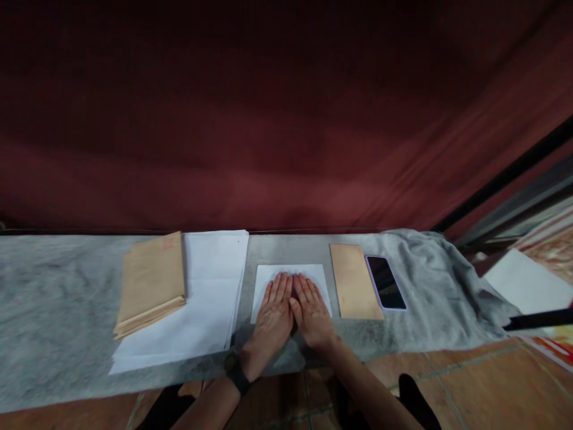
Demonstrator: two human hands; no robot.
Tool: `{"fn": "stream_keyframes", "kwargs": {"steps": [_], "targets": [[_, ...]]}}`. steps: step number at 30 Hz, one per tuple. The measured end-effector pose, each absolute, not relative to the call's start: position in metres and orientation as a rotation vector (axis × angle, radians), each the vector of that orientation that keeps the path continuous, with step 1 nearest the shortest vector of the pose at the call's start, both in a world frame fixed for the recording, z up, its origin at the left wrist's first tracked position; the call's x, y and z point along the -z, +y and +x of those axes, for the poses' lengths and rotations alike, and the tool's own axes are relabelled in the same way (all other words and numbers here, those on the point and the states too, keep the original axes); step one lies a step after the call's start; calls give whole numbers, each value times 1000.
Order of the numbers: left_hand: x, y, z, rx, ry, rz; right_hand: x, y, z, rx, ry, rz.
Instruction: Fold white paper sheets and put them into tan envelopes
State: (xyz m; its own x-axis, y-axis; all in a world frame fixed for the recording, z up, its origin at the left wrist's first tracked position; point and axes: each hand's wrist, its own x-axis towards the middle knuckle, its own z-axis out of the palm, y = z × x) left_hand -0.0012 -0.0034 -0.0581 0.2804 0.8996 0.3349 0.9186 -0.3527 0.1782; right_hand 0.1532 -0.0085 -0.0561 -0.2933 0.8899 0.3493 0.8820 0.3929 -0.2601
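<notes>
Two palms down: left hand (274, 307) and right hand (312, 310) flat on white paper (264, 280), fingers straight, gripping nothing. Paper lay between white sheets (212, 298) and lone brown envelope (356, 280). Apparently a flattening step; next move likely called for lifting clear. Envelope stack (154, 272) sat on sheets, contents hidden.

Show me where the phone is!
In the head view, the phone lies right of the right hand, on the grey cloth, close beside a brown paper piece.
</notes>
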Motion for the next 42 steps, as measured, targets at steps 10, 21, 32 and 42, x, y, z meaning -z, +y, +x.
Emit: {"fn": "stream_keyframes", "kwargs": {"steps": [10,21,32,42], "targets": [[58,-10,-7,493,-1815,-2415,66,-13,162,65,-2213,-1610],[66,-7,-23,568,-1904,-2276,70,-13,181,158,-2105,-1708],[69,-7,-26,642,-1922,-2236,45,-13,178,76,-2085,-1876],[69,-7,-25,619,-1925,-2213,35,-5,191,58,-2002,-2074]]}}
